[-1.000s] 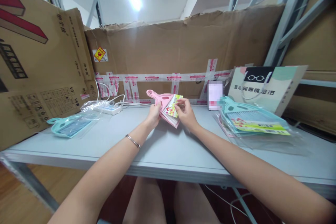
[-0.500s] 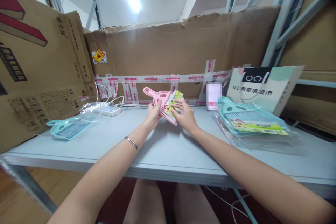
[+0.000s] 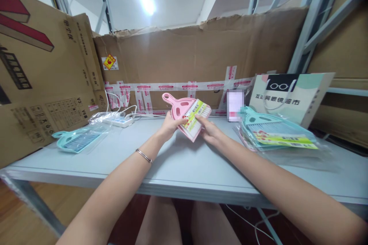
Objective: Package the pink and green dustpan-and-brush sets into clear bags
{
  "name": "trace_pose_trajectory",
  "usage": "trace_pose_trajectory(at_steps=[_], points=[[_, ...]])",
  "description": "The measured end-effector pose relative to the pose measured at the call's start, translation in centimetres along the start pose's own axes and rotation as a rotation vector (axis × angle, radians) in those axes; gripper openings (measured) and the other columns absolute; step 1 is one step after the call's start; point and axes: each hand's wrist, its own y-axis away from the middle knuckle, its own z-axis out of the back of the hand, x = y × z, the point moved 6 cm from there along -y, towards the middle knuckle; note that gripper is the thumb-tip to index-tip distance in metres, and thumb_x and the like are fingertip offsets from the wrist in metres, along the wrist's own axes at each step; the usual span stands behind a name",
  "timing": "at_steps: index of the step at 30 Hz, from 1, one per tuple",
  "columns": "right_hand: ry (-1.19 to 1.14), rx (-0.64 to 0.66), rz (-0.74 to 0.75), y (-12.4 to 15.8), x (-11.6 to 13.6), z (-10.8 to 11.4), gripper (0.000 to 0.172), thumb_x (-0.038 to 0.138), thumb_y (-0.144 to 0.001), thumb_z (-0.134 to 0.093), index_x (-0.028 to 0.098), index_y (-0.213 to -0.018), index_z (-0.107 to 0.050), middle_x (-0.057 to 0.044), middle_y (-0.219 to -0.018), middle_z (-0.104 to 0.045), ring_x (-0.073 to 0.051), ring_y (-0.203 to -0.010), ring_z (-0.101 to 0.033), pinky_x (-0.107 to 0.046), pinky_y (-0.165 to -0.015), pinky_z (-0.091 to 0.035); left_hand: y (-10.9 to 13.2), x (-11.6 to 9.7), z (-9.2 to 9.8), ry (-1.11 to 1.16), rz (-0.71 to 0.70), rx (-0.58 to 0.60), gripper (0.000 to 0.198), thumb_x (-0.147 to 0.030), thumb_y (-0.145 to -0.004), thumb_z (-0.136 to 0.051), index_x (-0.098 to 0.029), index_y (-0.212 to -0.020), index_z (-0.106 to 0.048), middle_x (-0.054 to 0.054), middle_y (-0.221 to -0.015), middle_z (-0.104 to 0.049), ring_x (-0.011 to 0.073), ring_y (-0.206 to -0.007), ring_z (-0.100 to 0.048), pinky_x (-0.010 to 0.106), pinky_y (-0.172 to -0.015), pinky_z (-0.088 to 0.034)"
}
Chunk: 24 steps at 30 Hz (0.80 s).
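A pink dustpan (image 3: pixel 178 108) with a brush nested in it is held tilted above the table, its handle pointing up and left. Across the brush lies a yellow-green printed label card (image 3: pixel 198 109). My left hand (image 3: pixel 169 125) grips the set's left edge, thumb on top near the card's lower end. On the right edge, my right hand (image 3: pixel 211 130) is closed with its thumb over the card and the fingers underneath. Several bagged blue dustpan sets (image 3: pixel 276 128) are piled at the right. Another blue dustpan set (image 3: pixel 76 140) in clear plastic lies at the left.
The grey-white table (image 3: pixel 161 160) has a metal front edge. Behind stands a large cardboard sheet (image 3: pixel 184 53), with a carton (image 3: pixel 43 84) at the left. A white power strip (image 3: pixel 120 120) with cables, a blurred phone (image 3: pixel 235 105) and a paper bag (image 3: pixel 310 95) stand toward the back.
The pink dustpan set has turned so its face and bristles show more fully. My right hand has moved from on top of the card to gripping the right edge.
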Motion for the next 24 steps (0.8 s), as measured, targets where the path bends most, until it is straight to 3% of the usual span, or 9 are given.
trace_pose_trajectory(at_steps=[2,4,7,10,13,16,19,21,24], points=[[-0.218,0.113,-0.190,0.4,-0.6,-1.0,0.023,0.020,-0.067,-0.066,0.017,-0.089,-0.057,-0.005,-0.084,-0.069,-0.021,-0.078,-0.066,-0.038,-0.073,-0.054,0.2,0.0,-0.4,-0.006,0.006,0.094,0.051,-0.013,-0.052,-0.079,-0.013,-0.099,-0.061,0.011,-0.097,-0.068,0.0233,-0.085,-0.064,0.038,-0.078,-0.050],[-0.327,0.094,-0.257,0.8,-0.6,-1.4,0.023,0.012,-0.068,-0.064,0.017,-0.090,-0.059,-0.003,-0.082,-0.071,-0.019,-0.076,-0.067,-0.036,-0.073,-0.055,0.3,0.0,-0.3,-0.029,0.035,0.131,0.052,-0.016,-0.054,-0.078,-0.015,-0.103,-0.060,0.011,-0.103,-0.066,0.0235,-0.089,-0.063,0.036,-0.079,-0.050],[-0.335,0.036,-0.280,1.2,-0.5,-1.3,0.020,0.008,-0.069,-0.063,0.017,-0.086,-0.060,-0.002,-0.077,-0.072,-0.018,-0.071,-0.068,-0.033,-0.068,-0.057,-0.3,-0.4,1.4,-0.196,0.102,0.046,0.044,-0.033,-0.066,-0.072,-0.014,-0.103,-0.059,0.014,-0.109,-0.063,0.0247,-0.095,-0.061,0.036,-0.080,-0.048],[-0.321,-0.047,-0.292,1.1,-0.8,-0.7,0.017,0.006,-0.069,-0.062,0.017,-0.082,-0.061,-0.001,-0.071,-0.071,-0.018,-0.068,-0.068,-0.032,-0.063,-0.058,-1.2,-3.3,6.1,-0.617,0.026,-0.299,0.041,-0.048,-0.077,-0.055,-0.013,-0.099,-0.059,0.017,-0.110,-0.062,0.0270,-0.100,-0.058,0.039,-0.085,-0.045],[-0.306,-0.068,-0.278,0.8,-1.0,-0.2,0.017,0.005,-0.068,-0.062,0.017,-0.081,-0.060,-0.001,-0.069,-0.071,-0.018,-0.066,-0.068,-0.033,-0.062,-0.058,-0.4,-7.2,12.3,-1.056,-0.062,-0.649,0.038,-0.038,-0.077,-0.057,-0.010,-0.104,-0.056,0.022,-0.118,-0.055,0.0339,-0.116,-0.046,0.047,-0.098,-0.031],[-0.292,-0.050,-0.258,0.6,-1.0,-0.2,0.019,0.005,-0.067,-0.064,0.017,-0.082,-0.060,-0.001,-0.070,-0.071,-0.018,-0.065,-0.067,-0.034,-0.063,-0.058,1.8,-9.1,18.4,-1.498,-0.003,-0.799,0.040,-0.020,-0.073,-0.058,-0.006,-0.110,-0.054,0.029,-0.137,-0.033,0.0421,-0.132,-0.018,0.060,-0.100,-0.013],[-0.287,-0.047,-0.261,0.6,-1.1,-0.4,0.019,0.005,-0.067,-0.064,0.017,-0.081,-0.060,-0.001,-0.070,-0.071,-0.018,-0.064,-0.067,-0.035,-0.063,-0.058,4.8,-8.2,24.7,-1.658,0.367,-0.866,0.047,-0.022,-0.068,-0.061,-0.008,-0.111,-0.055,0.028,-0.141,-0.026,0.0512,-0.130,-0.008,0.069,-0.091,-0.016],[-0.284,-0.044,-0.268,0.7,-1.1,-0.6,0.019,0.005,-0.067,-0.064,0.016,-0.081,-0.061,-0.001,-0.071,-0.071,-0.018,-0.064,-0.067,-0.035,-0.064,-0.058,6.4,-7.7,27.3,-1.680,0.491,-0.909,0.055,-0.026,-0.069,-0.059,-0.005,-0.119,-0.049,0.032,-0.137,-0.031,0.0529,-0.127,-0.017,0.070,-0.086,-0.019],[-0.266,-0.044,-0.265,0.8,-1.1,-0.6,0.020,0.005,-0.065,-0.065,0.017,-0.082,-0.061,-0.001,-0.071,-0.071,-0.018,-0.065,-0.068,-0.035,-0.066,-0.058,7.5,-7.4,28.7,-1.698,0.586,-0.913,0.049,-0.019,-0.071,-0.052,0.000,-0.116,-0.051,0.035,-0.116,-0.051,0.0482,-0.113,-0.044,0.067,-0.084,-0.024]])
